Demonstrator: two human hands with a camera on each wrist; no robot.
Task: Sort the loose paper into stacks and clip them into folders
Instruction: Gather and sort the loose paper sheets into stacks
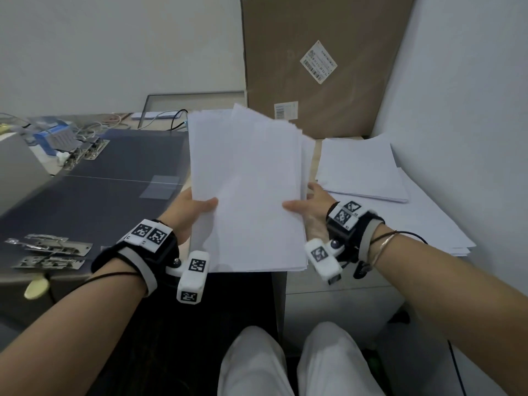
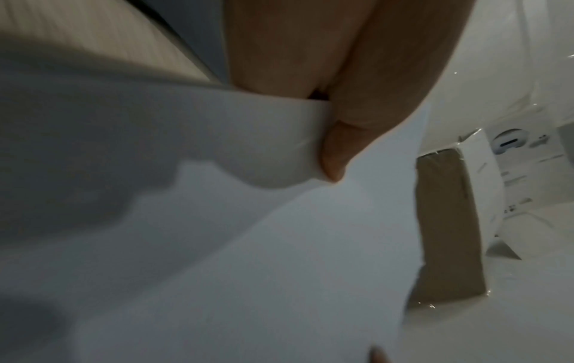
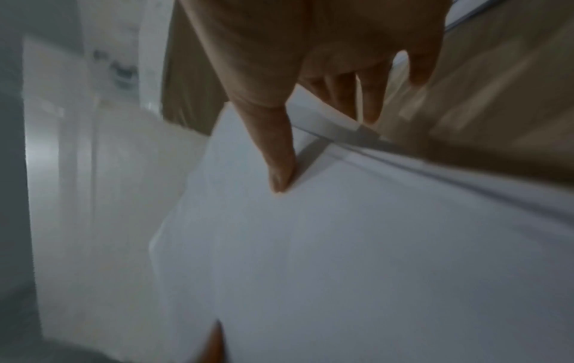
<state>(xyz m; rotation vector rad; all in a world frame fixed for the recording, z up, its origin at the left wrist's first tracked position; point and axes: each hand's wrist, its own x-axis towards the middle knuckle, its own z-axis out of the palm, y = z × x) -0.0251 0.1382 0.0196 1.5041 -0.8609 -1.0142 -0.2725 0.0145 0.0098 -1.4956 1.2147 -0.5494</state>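
one bundle of white sheets (image 1: 245,192) was held up in the centre of the frame, its top corners fanned out of line. the left hand (image 1: 194,208) pinched its left edge, thumb (image 2: 338,149) on top and the fingers hidden beneath; the right hand (image 1: 310,207) gripped the right edge the same way, thumb (image 3: 276,159) flat on the top sheet, three fingers showing behind. both hands were closed on the paper.

to the right lay two more piles: a tidier stack (image 1: 363,170) on top of a wider, loose spread (image 1: 434,224) that ran up to the wall. on the left, a dark folder (image 1: 108,181) lay open and flat. i counted two metal clips (image 1: 48,250) at its lower left edge and at least two more (image 1: 85,151) near its upper left corner, though those were hard to separate. a tall cardboard box (image 1: 320,58) stood at the upper centre, behind the bundle.

a pale strip of desk (image 1: 314,164) showed between the bundle and the right-hand stack; the bundle's lower edge hung past the desk front, above two white-clad knees (image 1: 300,364).
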